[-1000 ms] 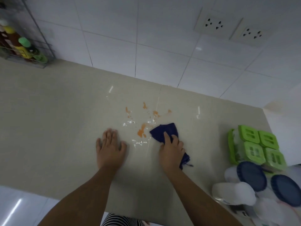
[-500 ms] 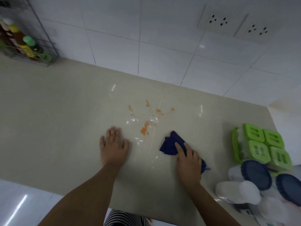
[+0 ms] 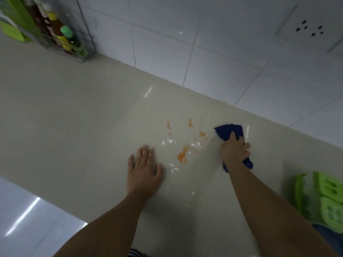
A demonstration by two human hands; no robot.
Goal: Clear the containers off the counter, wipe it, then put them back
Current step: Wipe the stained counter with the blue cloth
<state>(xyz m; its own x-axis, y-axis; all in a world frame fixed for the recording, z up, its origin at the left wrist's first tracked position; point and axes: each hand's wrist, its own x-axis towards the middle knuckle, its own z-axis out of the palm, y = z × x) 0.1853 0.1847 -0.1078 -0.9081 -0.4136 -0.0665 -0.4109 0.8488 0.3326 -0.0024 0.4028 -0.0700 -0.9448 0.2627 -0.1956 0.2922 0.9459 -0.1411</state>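
My right hand (image 3: 234,152) grips a dark blue cloth (image 3: 229,131) against the beige counter (image 3: 83,127), to the right of the spill. Orange stains (image 3: 182,154) and small white specks (image 3: 168,141) lie between my two hands. My left hand (image 3: 143,169) rests flat on the counter, fingers straight, just left of the stains. Green-lidded containers (image 3: 326,199) stand at the right edge, partly cut off, with a blue lid (image 3: 330,232) showing below them.
A wire rack (image 3: 61,39) with sauce bottles stands at the back left against the tiled wall (image 3: 204,43). A wall socket (image 3: 309,30) sits at the upper right. The counter's front edge runs along the lower left above a glossy floor (image 3: 27,219).
My right hand has carried the cloth away from the stains, to the right and toward the wall. The left hand stays flat. The view has swung left, cutting off most containers.
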